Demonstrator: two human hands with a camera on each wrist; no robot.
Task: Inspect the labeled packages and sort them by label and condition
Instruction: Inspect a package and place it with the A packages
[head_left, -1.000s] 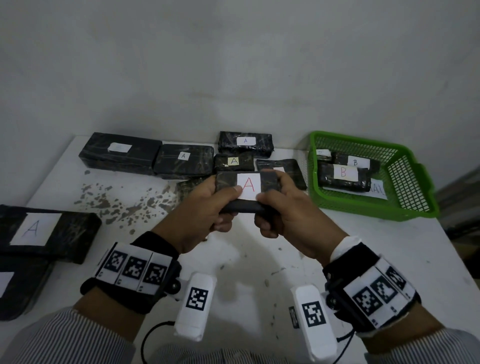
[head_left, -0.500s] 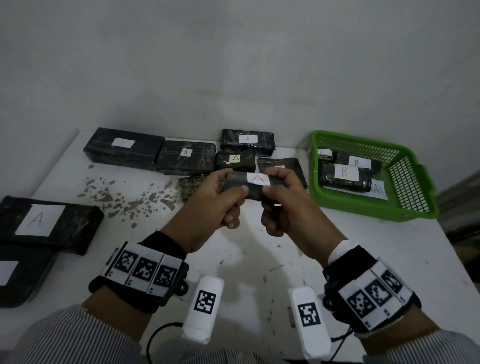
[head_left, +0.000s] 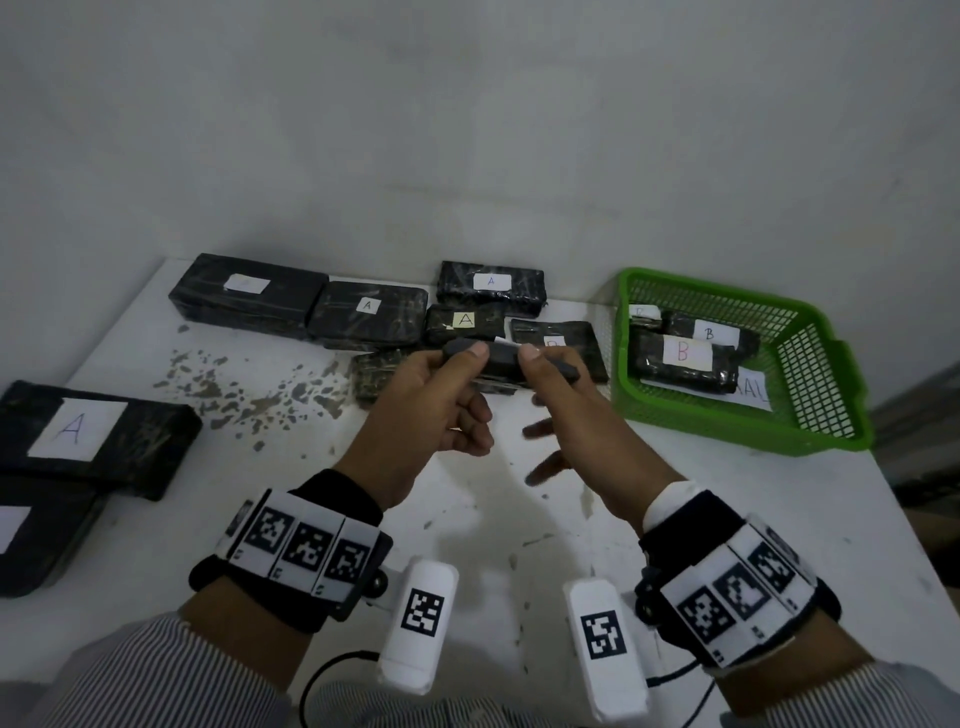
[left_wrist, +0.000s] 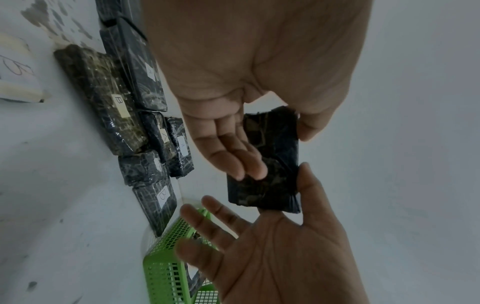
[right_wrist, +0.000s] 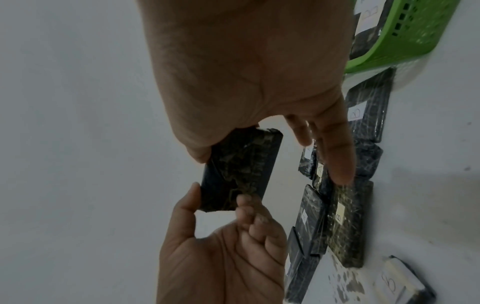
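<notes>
A small black wrapped package (head_left: 500, 358) is held above the table's middle, seen edge-on with its label turned away from me. My left hand (head_left: 467, 379) pinches its left end between thumb and fingers. My right hand (head_left: 540, 395) touches the right end with the thumb only, and its fingers are spread straight, off the package. The left wrist view shows the package's (left_wrist: 275, 164) crinkled, label-free underside. In the right wrist view the package (right_wrist: 239, 170) hangs between both thumbs.
Several black packages marked A (head_left: 491, 288) lie along the table's back edge, with a B package (head_left: 566, 338) and a brownish one (head_left: 376, 371) under the hands. A green basket (head_left: 779, 431) at the right holds B packages (head_left: 683, 356). A large A package (head_left: 88, 431) lies at the left.
The package has tipped from showing its red A label to lying edge-on and has moved away from me. My right fingers have come off it and spread out.
</notes>
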